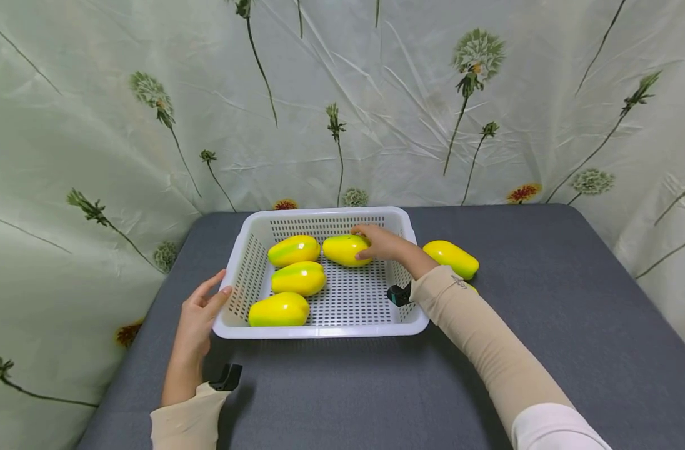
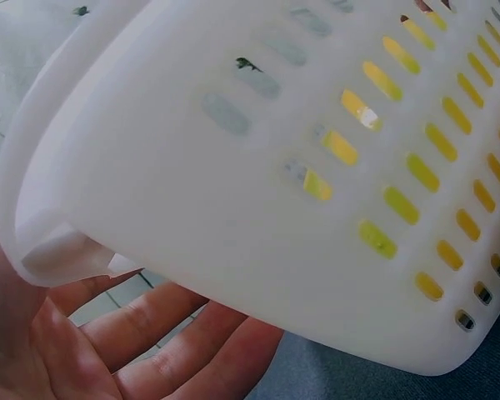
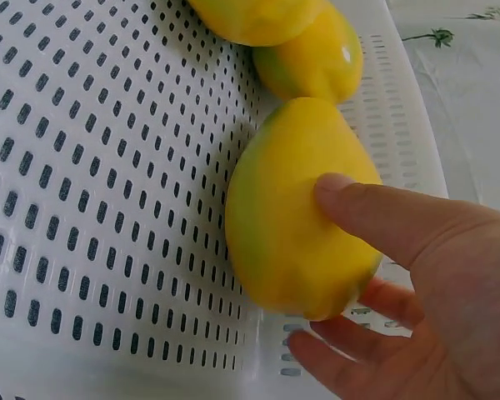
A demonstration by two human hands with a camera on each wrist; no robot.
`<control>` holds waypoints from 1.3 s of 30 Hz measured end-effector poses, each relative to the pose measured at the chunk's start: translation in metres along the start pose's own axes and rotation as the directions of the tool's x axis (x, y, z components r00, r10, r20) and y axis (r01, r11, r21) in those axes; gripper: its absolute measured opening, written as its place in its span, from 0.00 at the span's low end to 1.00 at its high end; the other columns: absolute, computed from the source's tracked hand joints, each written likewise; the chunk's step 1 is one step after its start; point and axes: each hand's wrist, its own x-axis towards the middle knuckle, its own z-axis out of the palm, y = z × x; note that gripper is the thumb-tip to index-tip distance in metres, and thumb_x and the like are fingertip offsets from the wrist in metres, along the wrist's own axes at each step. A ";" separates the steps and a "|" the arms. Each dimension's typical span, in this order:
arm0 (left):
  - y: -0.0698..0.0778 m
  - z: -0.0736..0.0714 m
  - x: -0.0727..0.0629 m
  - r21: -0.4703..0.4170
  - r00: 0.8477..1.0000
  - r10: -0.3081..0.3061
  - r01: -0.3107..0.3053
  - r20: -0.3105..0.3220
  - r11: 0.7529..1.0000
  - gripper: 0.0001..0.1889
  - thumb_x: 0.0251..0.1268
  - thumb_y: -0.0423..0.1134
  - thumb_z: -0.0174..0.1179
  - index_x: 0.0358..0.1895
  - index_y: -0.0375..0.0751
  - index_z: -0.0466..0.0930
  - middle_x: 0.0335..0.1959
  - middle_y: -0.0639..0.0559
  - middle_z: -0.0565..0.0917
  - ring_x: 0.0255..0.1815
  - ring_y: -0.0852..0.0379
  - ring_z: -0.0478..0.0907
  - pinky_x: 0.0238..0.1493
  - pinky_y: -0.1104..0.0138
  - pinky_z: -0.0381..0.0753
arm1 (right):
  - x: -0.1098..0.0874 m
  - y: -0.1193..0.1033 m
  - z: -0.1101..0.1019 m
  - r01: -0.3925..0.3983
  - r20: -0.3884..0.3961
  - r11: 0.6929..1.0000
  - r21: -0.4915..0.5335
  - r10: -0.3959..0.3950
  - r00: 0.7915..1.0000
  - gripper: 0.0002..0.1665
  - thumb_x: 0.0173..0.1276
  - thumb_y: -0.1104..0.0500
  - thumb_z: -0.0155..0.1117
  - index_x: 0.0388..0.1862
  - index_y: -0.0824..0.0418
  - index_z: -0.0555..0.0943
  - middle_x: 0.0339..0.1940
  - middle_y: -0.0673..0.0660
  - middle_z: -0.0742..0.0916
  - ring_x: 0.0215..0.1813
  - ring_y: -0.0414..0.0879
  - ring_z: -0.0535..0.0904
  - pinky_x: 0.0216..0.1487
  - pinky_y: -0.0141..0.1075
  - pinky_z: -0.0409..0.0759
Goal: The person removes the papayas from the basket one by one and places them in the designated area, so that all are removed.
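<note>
A white perforated plastic basket [image 1: 320,332] stands on the table with several yellow papayas tinged green inside. My left hand [image 1: 199,312] holds its left rim; in the left wrist view the fingers [image 2: 162,333] pass below the rim, partly hidden behind the basket wall [image 2: 183,200]. Over the basket's back right part, my right hand [image 1: 384,242] holds a papaya [image 1: 342,250] by its right end. The right wrist view shows the thumb on top of that papaya [image 3: 292,217], with the other fingers round its blunt end. Left of it lie three more papayas, the nearest to me being one [image 1: 279,310] at the front left.
Outside the basket, right of it, a papaya [image 1: 451,259] lies on the grey tablecloth [image 1: 545,300]. Another papaya [image 1: 473,288] is mostly hidden by my right sleeve. Behind the table hangs a pale flower-printed curtain [image 1: 399,125].
</note>
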 end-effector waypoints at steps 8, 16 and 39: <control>-0.002 -0.004 0.002 0.015 1.000 0.006 -0.006 0.027 1.000 0.31 0.61 0.48 0.56 0.66 0.44 0.60 0.38 0.59 0.78 0.31 0.63 0.79 0.28 0.66 0.79 | 0.001 0.000 0.000 -0.014 -0.021 1.000 -0.001 0.014 1.000 0.34 0.58 0.59 0.65 0.63 0.61 0.65 0.59 0.60 0.72 0.59 0.52 0.66 0.58 0.44 0.64; -0.002 -0.005 0.000 0.005 1.000 -0.008 0.008 0.026 1.000 0.30 0.61 0.47 0.56 0.66 0.44 0.60 0.38 0.60 0.79 0.31 0.63 0.79 0.28 0.66 0.79 | -0.002 -0.003 -0.004 0.025 -0.076 0.996 0.087 -0.018 0.997 0.35 0.58 0.58 0.65 0.64 0.61 0.65 0.60 0.60 0.71 0.60 0.54 0.65 0.57 0.45 0.65; -0.001 0.000 0.003 -0.002 1.000 -0.010 0.010 -0.015 1.000 0.27 0.63 0.43 0.55 0.65 0.44 0.63 0.35 0.63 0.80 0.30 0.63 0.79 0.27 0.67 0.79 | -0.031 -0.014 -0.025 0.164 -0.233 0.956 0.245 -0.106 0.967 0.35 0.57 0.57 0.67 0.63 0.59 0.66 0.57 0.59 0.71 0.52 0.53 0.68 0.51 0.44 0.70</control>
